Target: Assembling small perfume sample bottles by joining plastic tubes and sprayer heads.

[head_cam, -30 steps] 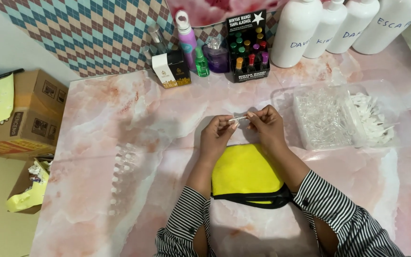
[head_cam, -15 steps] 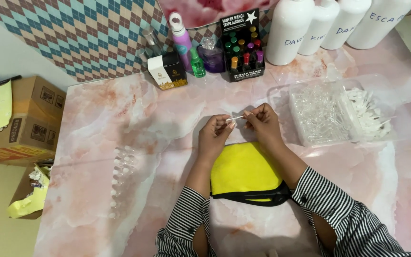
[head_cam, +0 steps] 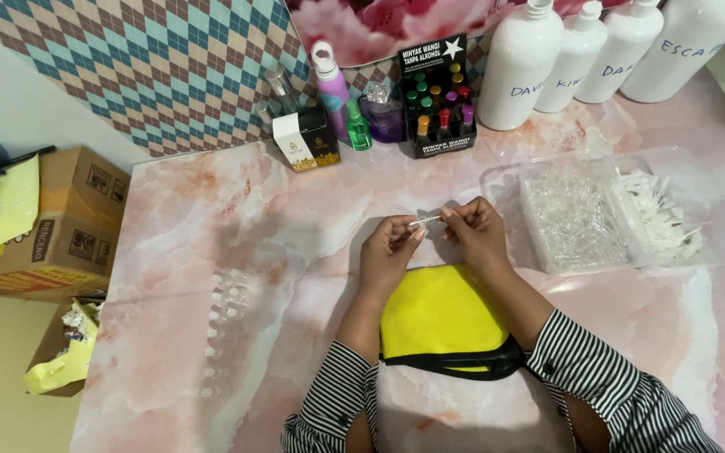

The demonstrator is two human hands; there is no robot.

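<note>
Fingertips pinch a tiny clear vial (head_cam: 426, 221), the left hand (head_cam: 389, 249) and right hand (head_cam: 472, 235) closed on its two ends, holding it level just above the pink marble table (head_cam: 211, 218). It looks feather-light, stiff, smooth and probably brittle, so a light pinch near each end seems the safest hold; squeezed mid-body it could slip or crack. Under the wrists lies a yellow cloth (head_cam: 438, 312) with a black edge. Just right of the hands stands a clear plastic tray (head_cam: 505, 180), one compartment piled with more clear vials (head_cam: 572, 220), the other with white caps (head_cam: 663, 220). Left, a row of filled vials (head_cam: 221, 331) lies apart. Behind stand white bottles (head_cam: 520, 71).
</note>
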